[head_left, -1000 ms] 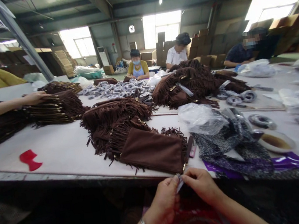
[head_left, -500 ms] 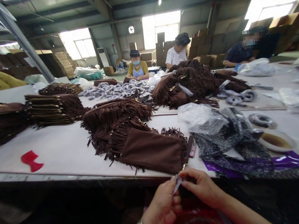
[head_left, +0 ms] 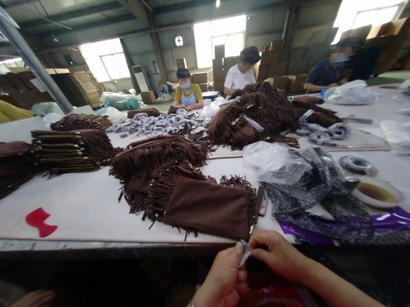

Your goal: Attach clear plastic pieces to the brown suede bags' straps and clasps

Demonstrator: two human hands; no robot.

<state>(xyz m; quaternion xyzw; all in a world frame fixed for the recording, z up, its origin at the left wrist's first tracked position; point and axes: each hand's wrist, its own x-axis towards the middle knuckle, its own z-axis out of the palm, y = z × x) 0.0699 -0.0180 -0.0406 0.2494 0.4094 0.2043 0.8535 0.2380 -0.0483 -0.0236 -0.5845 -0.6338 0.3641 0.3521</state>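
Just below the table's front edge, my left hand [head_left: 225, 278] is closed, pinching a small greyish translucent strip [head_left: 245, 253] that looks like plastic wrap. My right hand [head_left: 274, 253] meets it from the other side, thumb and forefinger closed on the strip's other end. Directly beyond my fingers lies a flat brown pouch [head_left: 208, 206] with a metal clasp [head_left: 252, 229] and a brown strap [head_left: 259, 201] at its right corner. Whether the strip wraps around anything attached to the pouch is hidden by my fingers.
Fringed brown bags [head_left: 159, 155] are heaped behind the pouch, with a larger pile [head_left: 253, 113] beyond. Stacked pouches [head_left: 63, 148] stand left, near a red piece [head_left: 41, 222]. Clear plastic [head_left: 275, 161], speckled cloth [head_left: 317, 193] and a bowl [head_left: 394, 195] lie right. Several co-workers sit around.
My hands stay together with the strip, its visible part turned slightly. At left, another person's hand and forearm have come down off the stacked pouches to below the table edge.
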